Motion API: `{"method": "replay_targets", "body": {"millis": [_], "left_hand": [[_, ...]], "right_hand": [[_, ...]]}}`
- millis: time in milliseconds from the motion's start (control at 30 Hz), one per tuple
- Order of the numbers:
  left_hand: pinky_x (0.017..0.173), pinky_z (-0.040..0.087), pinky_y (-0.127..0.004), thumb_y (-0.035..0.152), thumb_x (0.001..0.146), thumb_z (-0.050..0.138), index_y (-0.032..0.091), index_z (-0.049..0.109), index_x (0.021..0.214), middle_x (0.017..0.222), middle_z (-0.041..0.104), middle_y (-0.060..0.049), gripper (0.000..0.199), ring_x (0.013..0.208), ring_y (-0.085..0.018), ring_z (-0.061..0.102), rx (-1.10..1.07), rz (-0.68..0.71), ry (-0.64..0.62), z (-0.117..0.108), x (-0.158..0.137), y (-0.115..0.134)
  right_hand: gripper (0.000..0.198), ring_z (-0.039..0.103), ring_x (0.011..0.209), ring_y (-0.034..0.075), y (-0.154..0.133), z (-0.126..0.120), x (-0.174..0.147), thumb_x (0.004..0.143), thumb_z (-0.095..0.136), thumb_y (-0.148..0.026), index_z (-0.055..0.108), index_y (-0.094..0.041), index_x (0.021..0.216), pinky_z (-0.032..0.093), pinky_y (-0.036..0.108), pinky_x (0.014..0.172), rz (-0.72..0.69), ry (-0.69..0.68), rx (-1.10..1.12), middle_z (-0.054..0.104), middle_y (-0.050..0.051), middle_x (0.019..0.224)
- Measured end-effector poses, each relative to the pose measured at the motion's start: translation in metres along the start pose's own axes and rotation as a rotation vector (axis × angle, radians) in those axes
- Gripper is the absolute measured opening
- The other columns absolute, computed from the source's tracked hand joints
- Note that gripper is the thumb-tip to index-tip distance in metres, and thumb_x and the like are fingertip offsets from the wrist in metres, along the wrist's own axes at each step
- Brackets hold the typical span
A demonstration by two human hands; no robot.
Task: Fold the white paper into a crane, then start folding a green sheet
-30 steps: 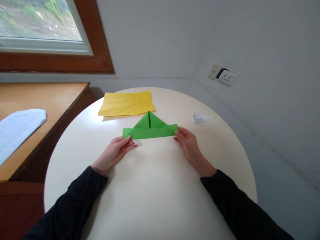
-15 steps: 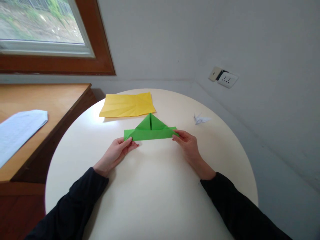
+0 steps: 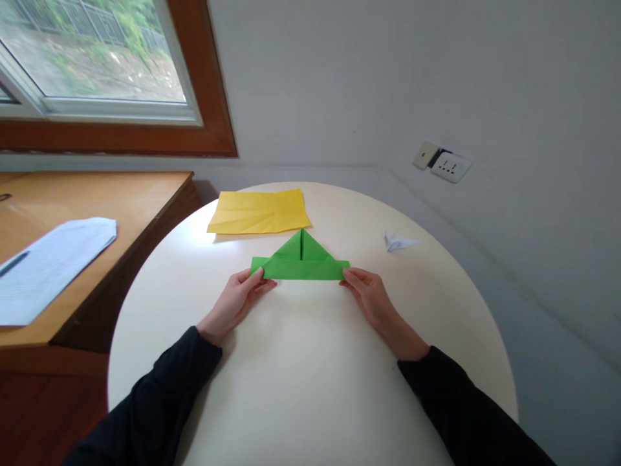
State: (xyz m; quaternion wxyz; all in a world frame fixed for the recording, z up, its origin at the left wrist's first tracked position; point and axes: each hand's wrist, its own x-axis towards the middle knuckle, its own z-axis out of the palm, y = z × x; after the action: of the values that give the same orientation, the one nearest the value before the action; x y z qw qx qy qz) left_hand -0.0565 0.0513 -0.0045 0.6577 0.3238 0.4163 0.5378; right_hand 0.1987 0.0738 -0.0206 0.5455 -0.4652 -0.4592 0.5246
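Between my two hands is a folded green sheet of paper (image 3: 305, 269), shaped as a triangle above a long straight band. A dark slit runs down the middle of the triangle. My left hand (image 3: 239, 298) pinches the band's left end, thumb on the front face and fingers behind. At the opposite end, my right hand (image 3: 369, 294) grips the band in the same way, its thumb near the corner. Just behind the triangle's tip lies a creased yellow sheet of paper (image 3: 259, 212).
All this is at a round white table (image 3: 310, 375). A small white folded paper crane (image 3: 400, 243) rests toward its right rim. On the left, a wooden desk (image 3: 145, 194) bears white papers (image 3: 68, 259) and a pen (image 3: 13, 264). A wall socket (image 3: 451, 167) is at the right.
The camera view has shifted left and slightly up. The right corner of the green paper, which sloped down past the band before, now lies level under my right thumb.
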Motion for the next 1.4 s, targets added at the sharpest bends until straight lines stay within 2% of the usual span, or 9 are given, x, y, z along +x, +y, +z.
{"method": "replay_targets", "body": {"millis": [267, 433, 567, 733, 933, 1033, 1167, 1300, 1400], "left_hand": [[0.074, 0.053, -0.028, 0.027, 0.069, 0.072, 0.010, 0.068, 0.093, 0.098, 0.068, -0.008, 0.030, 0.070, -0.012, 0.063, 0.017, 0.114, 0.005, 0.003, -0.001, 0.001], [0.069, 0.052, -0.030, 0.029, 0.072, 0.067, 0.008, 0.061, 0.112, 0.071, 0.066, -0.004, 0.045, 0.061, -0.013, 0.061, 0.061, 0.109, -0.016, 0.002, -0.002, -0.001], [0.068, 0.049, -0.031, 0.031, 0.075, 0.062, 0.008, 0.051, 0.127, 0.063, 0.064, -0.002, 0.058, 0.060, -0.014, 0.060, 0.187, 0.140, 0.002, 0.001, -0.003, -0.005], [0.066, 0.048, -0.030, 0.031, 0.076, 0.059, 0.007, 0.058, 0.121, 0.062, 0.064, -0.003, 0.051, 0.057, -0.014, 0.057, 0.426, 0.238, 0.069, 0.001, -0.004, -0.007], [0.076, 0.047, -0.032, 0.035, 0.077, 0.060, 0.009, 0.059, 0.121, 0.067, 0.068, -0.004, 0.052, 0.067, -0.017, 0.063, 0.618, 0.287, 0.118, 0.000, -0.004, -0.008], [0.076, 0.048, -0.031, 0.039, 0.073, 0.064, 0.007, 0.058, 0.122, 0.067, 0.070, -0.005, 0.059, 0.068, -0.019, 0.063, 0.652, 0.275, 0.107, 0.001, -0.005, -0.007], [0.071, 0.048, -0.030, 0.042, 0.070, 0.067, 0.005, 0.057, 0.121, 0.061, 0.067, -0.004, 0.065, 0.062, -0.017, 0.061, 0.639, 0.271, 0.098, 0.003, -0.006, -0.007], [0.060, 0.046, -0.026, 0.039, 0.072, 0.064, 0.005, 0.060, 0.118, 0.054, 0.061, 0.000, 0.057, 0.055, -0.015, 0.056, 0.649, 0.286, 0.102, 0.004, -0.007, -0.007], [0.060, 0.045, -0.025, 0.033, 0.075, 0.059, 0.008, 0.063, 0.115, 0.056, 0.061, 0.000, 0.048, 0.056, -0.014, 0.055, 0.713, 0.322, 0.089, 0.003, -0.007, -0.010]], "right_hand": [[0.036, 0.057, 0.062, 0.015, 0.003, -0.001, 0.002, 0.061, 0.072, -0.051, 0.072, -0.016, 0.070, 0.045, 0.030, 0.064, -0.027, -0.015, -0.108, 0.068, 0.004, 0.066], [0.036, 0.060, 0.060, 0.014, 0.001, 0.000, 0.001, 0.065, 0.071, -0.044, 0.073, -0.016, 0.088, 0.043, 0.028, 0.059, -0.038, -0.009, -0.122, 0.071, 0.005, 0.071], [0.041, 0.061, 0.055, 0.014, 0.001, 0.000, 0.000, 0.067, 0.069, -0.041, 0.070, -0.015, 0.099, 0.043, 0.027, 0.055, -0.061, 0.008, -0.194, 0.068, 0.002, 0.063], [0.058, 0.063, 0.055, 0.015, 0.005, 0.001, 0.000, 0.067, 0.068, -0.044, 0.060, -0.013, 0.115, 0.045, 0.027, 0.053, -0.114, 0.016, -0.206, 0.068, 0.001, 0.066], [0.066, 0.058, 0.053, 0.013, 0.007, 0.001, 0.001, 0.067, 0.067, -0.045, 0.054, -0.012, 0.123, 0.050, 0.030, 0.057, -0.127, 0.083, -0.252, 0.068, -0.001, 0.063], [0.063, 0.056, 0.050, 0.012, 0.009, 0.000, 0.002, 0.066, 0.068, -0.046, 0.058, -0.013, 0.119, 0.050, 0.030, 0.055, -0.116, 0.107, -0.251, 0.068, -0.001, 0.063], [0.050, 0.063, 0.054, 0.015, 0.009, 0.002, 0.004, 0.063, 0.069, -0.049, 0.066, -0.014, 0.099, 0.047, 0.027, 0.049, -0.097, 0.100, -0.202, 0.071, 0.005, 0.072], [0.038, 0.066, 0.053, 0.018, 0.008, 0.005, 0.003, 0.063, 0.069, -0.049, 0.067, -0.014, 0.078, 0.040, 0.024, 0.043, -0.094, 0.090, -0.179, 0.068, 0.005, 0.065], [0.036, 0.065, 0.050, 0.018, 0.007, 0.006, 0.002, 0.064, 0.068, -0.048, 0.067, -0.014, 0.075, 0.038, 0.023, 0.040, -0.108, 0.103, -0.190, 0.066, 0.004, 0.059]]}}
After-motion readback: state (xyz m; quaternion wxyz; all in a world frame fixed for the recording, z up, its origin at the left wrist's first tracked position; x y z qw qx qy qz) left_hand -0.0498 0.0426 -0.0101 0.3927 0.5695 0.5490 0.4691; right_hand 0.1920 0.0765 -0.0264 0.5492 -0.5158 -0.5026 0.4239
